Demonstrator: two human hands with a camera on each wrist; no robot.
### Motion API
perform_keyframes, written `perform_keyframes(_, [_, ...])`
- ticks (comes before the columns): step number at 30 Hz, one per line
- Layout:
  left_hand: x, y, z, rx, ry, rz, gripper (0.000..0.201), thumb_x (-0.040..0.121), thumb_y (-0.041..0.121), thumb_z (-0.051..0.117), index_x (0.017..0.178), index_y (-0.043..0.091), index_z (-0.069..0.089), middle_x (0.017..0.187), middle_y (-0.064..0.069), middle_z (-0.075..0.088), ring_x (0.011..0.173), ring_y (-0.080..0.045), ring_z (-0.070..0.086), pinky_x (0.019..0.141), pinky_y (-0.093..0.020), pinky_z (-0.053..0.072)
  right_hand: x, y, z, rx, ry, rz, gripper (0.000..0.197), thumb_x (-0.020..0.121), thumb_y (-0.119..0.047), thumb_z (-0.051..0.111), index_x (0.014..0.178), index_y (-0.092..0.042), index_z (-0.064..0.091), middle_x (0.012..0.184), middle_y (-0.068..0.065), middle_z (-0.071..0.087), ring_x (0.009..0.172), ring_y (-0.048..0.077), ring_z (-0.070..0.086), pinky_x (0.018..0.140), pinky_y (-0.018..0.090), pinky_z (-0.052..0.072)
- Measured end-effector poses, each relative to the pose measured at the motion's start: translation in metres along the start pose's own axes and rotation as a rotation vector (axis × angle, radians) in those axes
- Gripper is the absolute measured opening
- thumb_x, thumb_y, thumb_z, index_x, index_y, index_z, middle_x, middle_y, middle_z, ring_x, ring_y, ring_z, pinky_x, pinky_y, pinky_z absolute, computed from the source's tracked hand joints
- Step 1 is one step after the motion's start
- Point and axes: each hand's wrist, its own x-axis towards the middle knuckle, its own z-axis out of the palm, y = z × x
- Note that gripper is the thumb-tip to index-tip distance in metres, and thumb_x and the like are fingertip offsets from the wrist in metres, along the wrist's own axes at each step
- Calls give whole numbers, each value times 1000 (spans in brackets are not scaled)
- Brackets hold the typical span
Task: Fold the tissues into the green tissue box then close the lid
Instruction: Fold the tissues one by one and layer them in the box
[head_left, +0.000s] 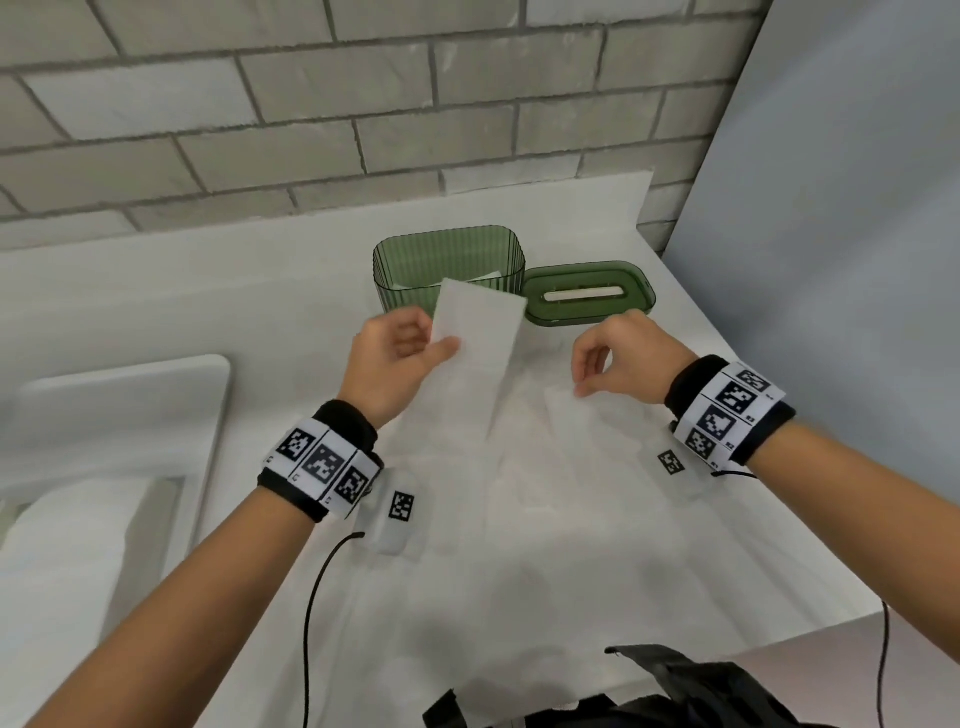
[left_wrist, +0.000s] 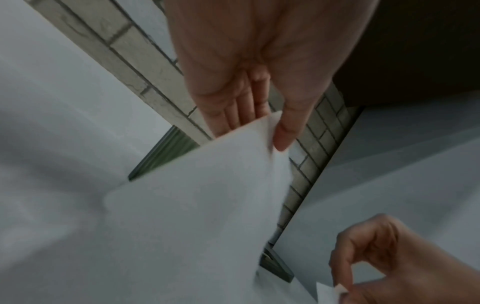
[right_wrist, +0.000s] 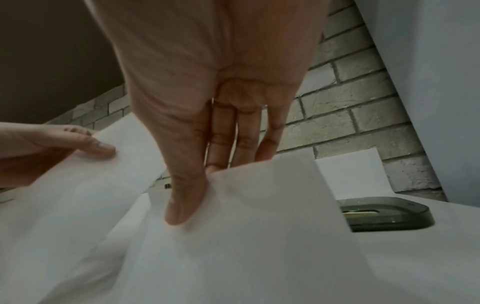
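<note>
The green ribbed tissue box (head_left: 449, 265) stands open at the back of the white table, with white tissue showing inside it. Its green slotted lid (head_left: 587, 299) lies flat just to the right of it. My left hand (head_left: 434, 343) pinches the edge of a long white tissue (head_left: 478, 332) between thumb and fingers, its top end lifted in front of the box. My right hand (head_left: 584, 387) pinches the corner of a second tissue (head_left: 576, 415) that lies on the table. In the right wrist view the thumb (right_wrist: 182, 205) presses on that sheet (right_wrist: 259, 216), with the lid (right_wrist: 384, 214) beyond.
A white basin (head_left: 130, 415) is set into the left of the table. Two small tags with black-and-white codes (head_left: 401, 506) (head_left: 670, 462) lie near my wrists. A brick wall runs behind the box, a grey panel (head_left: 831, 260) stands at right, and a black strap (head_left: 675, 686) lies at the front edge.
</note>
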Motion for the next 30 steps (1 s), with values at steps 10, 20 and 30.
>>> perform_keyframes(10, [-10, 14, -1, 171, 75, 391, 37, 87, 6, 61, 118, 25, 62, 114, 5, 61, 88, -36, 58, 60, -50, 54, -6, -52, -70, 172, -164, -122, 16, 65, -13, 88, 67, -14, 72, 69, -2, 73, 67, 12, 69, 73, 20, 52])
perform_keyframes(20, [-16, 42, 18, -379, -31, 110, 37, 95, 46, 45, 107, 25, 73, 99, -21, 68, 90, -46, 64, 78, -57, 50, 37, -101, -89, 341, 9, -247, 20, 66, -12, 86, 82, -6, 76, 79, 13, 74, 67, 14, 67, 74, 33, 56])
perform_keyframes(30, [-16, 41, 20, -488, -60, 122, 41, 84, -10, 65, 123, -8, 56, 108, -7, 70, 87, -25, 72, 77, -36, 60, 58, -102, -76, 375, 61, -175, 27, 65, -15, 88, 88, -10, 74, 69, 8, 73, 58, 5, 65, 61, 15, 50])
